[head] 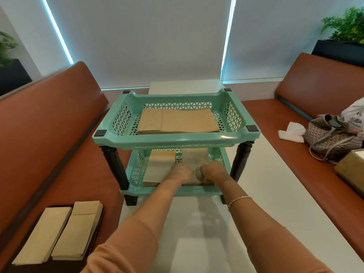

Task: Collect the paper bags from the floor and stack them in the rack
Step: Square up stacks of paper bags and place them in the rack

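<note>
A mint-green two-tier rack (177, 137) stands on a white table. Its top tray holds a flat stack of brown paper bags (178, 121). In the lower tray lie two stacks, one on the left (159, 164) and one on the right (195, 156). My left hand (180, 172) and my right hand (211, 171) reach into the lower tray side by side, both on the near end of the right stack; the fingers look curled on it. Two more stacks of paper bags (59, 232) lie on the bench seat at lower left.
Brown padded benches (39, 123) flank the white table (275, 194). On the right bench sit a patterned handbag (331, 138), a white tissue (291, 132) and a cardboard box (352, 170). Planters stand behind both benches.
</note>
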A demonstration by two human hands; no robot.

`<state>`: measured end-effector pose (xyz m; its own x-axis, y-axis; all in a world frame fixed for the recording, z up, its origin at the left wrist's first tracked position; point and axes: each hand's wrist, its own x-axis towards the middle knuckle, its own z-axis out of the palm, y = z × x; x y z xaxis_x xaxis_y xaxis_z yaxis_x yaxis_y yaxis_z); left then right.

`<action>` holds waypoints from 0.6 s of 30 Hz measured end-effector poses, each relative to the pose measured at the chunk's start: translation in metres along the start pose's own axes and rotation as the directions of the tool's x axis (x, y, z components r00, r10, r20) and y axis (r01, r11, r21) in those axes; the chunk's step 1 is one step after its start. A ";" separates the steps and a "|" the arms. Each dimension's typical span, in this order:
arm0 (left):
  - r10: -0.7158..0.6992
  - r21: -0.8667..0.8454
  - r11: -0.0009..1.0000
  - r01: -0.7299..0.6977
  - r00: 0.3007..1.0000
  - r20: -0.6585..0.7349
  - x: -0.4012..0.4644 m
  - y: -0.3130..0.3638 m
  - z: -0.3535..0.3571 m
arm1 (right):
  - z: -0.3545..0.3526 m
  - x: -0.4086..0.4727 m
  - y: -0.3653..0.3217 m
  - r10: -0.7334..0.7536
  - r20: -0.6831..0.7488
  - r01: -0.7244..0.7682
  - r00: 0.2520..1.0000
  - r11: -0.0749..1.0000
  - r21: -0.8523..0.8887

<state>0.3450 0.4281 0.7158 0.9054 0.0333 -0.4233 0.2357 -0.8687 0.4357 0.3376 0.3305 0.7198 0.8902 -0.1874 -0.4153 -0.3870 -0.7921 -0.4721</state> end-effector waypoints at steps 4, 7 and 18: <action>0.096 0.184 0.978 -0.096 0.995 0.008 0.002 -0.002 0.005 | 0.004 -0.002 0.005 -0.034 0.005 0.035 0.999 0.996 -0.078; 0.079 0.178 0.982 -0.068 0.995 -0.056 0.001 0.000 0.008 | 0.009 -0.002 0.007 -0.035 0.001 0.035 0.999 0.993 -0.110; 0.036 0.146 0.989 -0.026 0.997 -0.064 0.006 0.000 0.012 | 0.010 0.002 0.005 -0.030 0.002 0.030 1.000 0.997 -0.067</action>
<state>0.3464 0.4222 0.7043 0.9340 0.0339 -0.3557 0.1578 -0.9322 0.3257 0.3351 0.3316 0.7088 0.9010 -0.1622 -0.4024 -0.3428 -0.8346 -0.4312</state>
